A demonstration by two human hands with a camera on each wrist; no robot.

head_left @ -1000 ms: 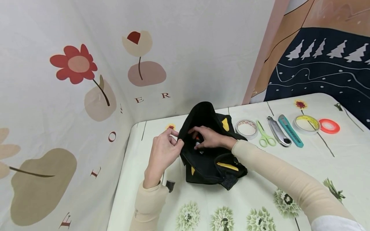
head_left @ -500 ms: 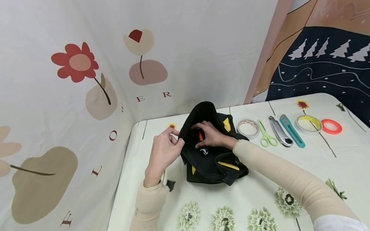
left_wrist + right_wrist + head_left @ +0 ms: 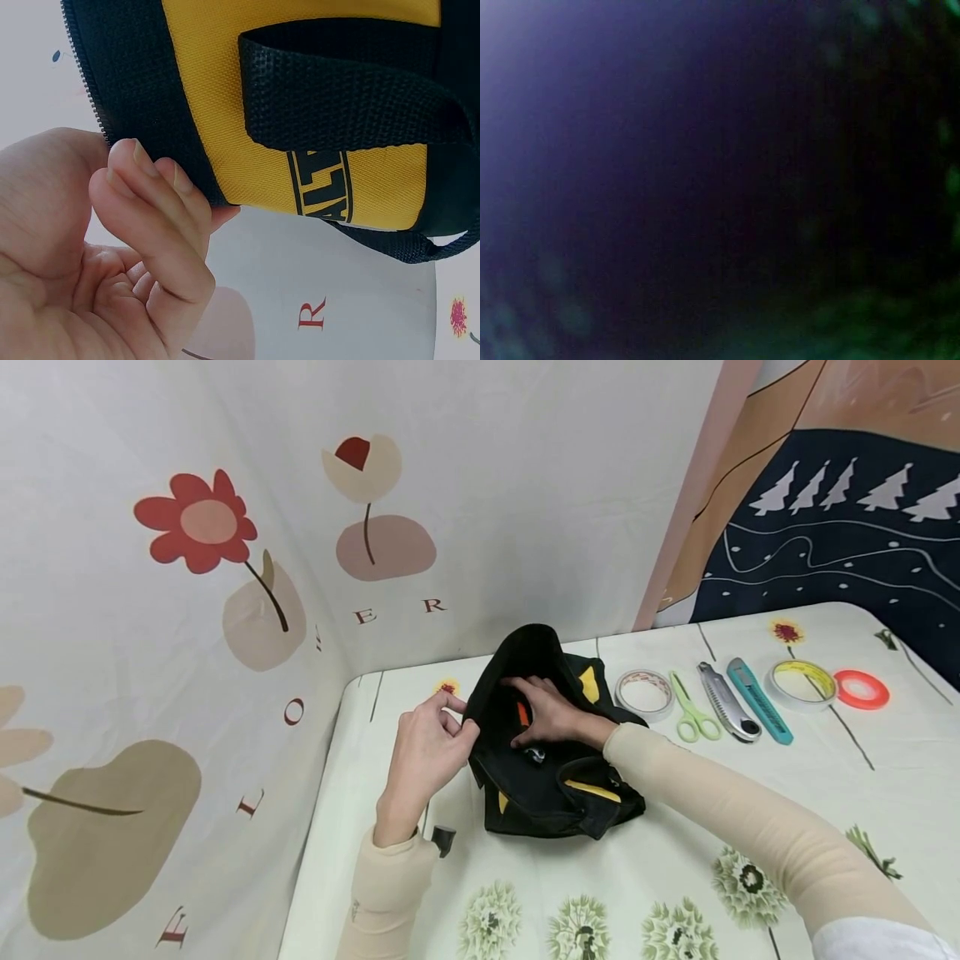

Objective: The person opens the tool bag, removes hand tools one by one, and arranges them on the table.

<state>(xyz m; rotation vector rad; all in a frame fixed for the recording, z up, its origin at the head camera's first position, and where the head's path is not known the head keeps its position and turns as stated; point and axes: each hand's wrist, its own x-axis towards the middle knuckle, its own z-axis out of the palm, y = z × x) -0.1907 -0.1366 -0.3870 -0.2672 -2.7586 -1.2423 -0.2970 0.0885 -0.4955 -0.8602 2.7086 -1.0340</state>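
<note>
A black and yellow zip bag (image 3: 543, 814) stands on the table with its mouth open. My left hand (image 3: 427, 747) pinches the left edge of the bag's mouth; in the left wrist view the left hand (image 3: 142, 247) lies against the zip edge, beside yellow fabric and a black strap handle (image 3: 337, 97). Inside the bag, my right hand (image 3: 555, 714) arches with thumb and fingers spread apart. Below its palm lies an object with an orange part (image 3: 522, 714) and a shiny silver end (image 3: 535, 754); its kind is unclear. The right wrist view is too dark to read.
Right of the bag lie a tape roll (image 3: 645, 693), green scissors (image 3: 693, 714), a grey box cutter (image 3: 727, 702), a teal box cutter (image 3: 760, 702), another tape roll (image 3: 802, 685) and a red tape roll (image 3: 862, 690). A patterned cloth wall (image 3: 495, 527) stands behind the table.
The right hand's thumb and fingers have spread wider, and more of the orange and silver object shows. The left hand keeps its place on the bag's edge.
</note>
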